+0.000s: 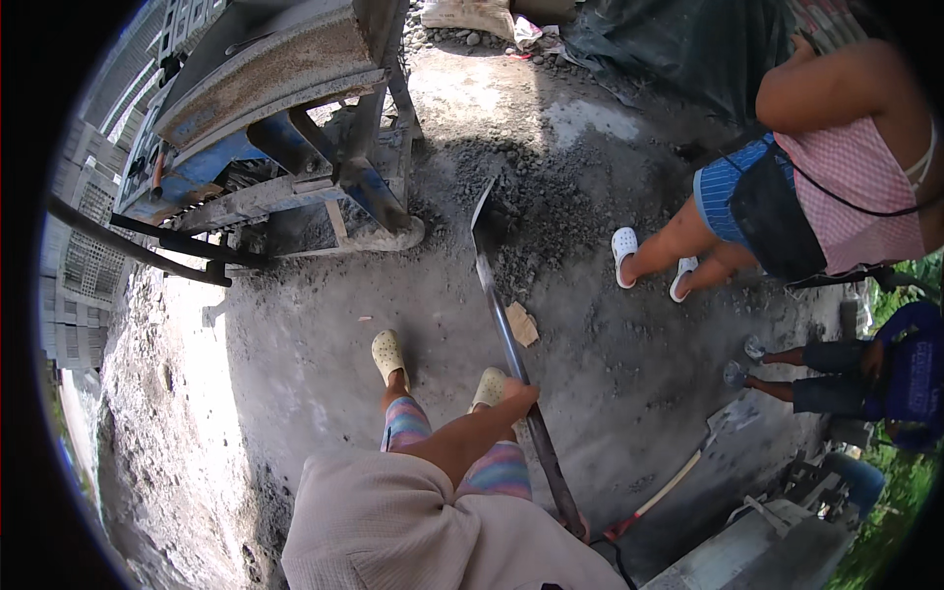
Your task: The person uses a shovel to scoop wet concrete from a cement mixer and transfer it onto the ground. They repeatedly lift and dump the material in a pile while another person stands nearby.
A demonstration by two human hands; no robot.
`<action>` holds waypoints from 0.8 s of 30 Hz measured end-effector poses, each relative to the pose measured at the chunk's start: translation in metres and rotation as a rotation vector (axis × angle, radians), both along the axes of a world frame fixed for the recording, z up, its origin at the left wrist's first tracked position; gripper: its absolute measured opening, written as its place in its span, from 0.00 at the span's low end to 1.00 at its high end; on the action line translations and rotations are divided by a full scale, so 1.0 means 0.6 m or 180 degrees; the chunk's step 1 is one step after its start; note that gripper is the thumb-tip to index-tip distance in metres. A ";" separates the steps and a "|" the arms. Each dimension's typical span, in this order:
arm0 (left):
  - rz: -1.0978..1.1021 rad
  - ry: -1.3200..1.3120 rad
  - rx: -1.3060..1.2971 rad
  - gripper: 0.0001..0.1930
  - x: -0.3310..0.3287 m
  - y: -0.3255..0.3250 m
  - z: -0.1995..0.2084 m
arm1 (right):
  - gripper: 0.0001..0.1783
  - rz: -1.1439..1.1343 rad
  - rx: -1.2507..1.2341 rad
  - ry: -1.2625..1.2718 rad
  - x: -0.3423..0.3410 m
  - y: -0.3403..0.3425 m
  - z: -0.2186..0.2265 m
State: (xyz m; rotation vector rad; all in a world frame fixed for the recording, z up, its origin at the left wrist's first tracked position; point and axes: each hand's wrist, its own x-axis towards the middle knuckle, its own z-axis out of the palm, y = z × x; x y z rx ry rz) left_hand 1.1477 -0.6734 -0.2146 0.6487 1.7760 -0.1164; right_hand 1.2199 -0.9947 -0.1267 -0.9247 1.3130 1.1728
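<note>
A shovel (506,324) is held at a slant through the middle of the frame, its blade (485,221) set edge-down into a grey heap (551,206) of damp mix above centre; the long reach seems chosen so that the feet can be kept back from the pile. The left hand (519,391) is closed round the shaft about halfway along, where the load can be steered. The right hand (580,526) is mostly hidden at the lower end of the shaft near the bottom edge (only a sliver of it shows), so its grip cannot be told, though it appears to be wrapped there to give leverage.

The ground (324,324) is a rough concrete floor, dusted grey and patched with hard sunlight. A blue steel machine (275,118) with a rusted hopper is stood at the upper left, close enough to the heap to be fed from it. Stacked blocks (84,256) are seen along the left rim. A second shovel (688,462) is laid flat at the lower right. Another person (787,187) is crouched at the upper right, and a third (865,374) is seated at the right edge, both kept clear of the blade. The yard is open to daylight, with greenery at the right rim.
</note>
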 end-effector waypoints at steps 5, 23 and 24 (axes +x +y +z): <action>0.0312 -0.0543 0.0215 0.22 0.011 0.105 0.007 | 0.05 0.0850 -0.0093 -0.0916 -0.022 0.181 0.075; 0.3366 -0.2932 -0.0897 0.05 0.056 0.488 -0.010 | 0.06 0.2128 0.1286 -0.2691 0.071 0.851 0.270; 0.3576 -0.2952 -0.0860 0.05 0.084 0.498 0.002 | 0.06 0.2310 0.1537 -0.2736 0.102 0.855 0.266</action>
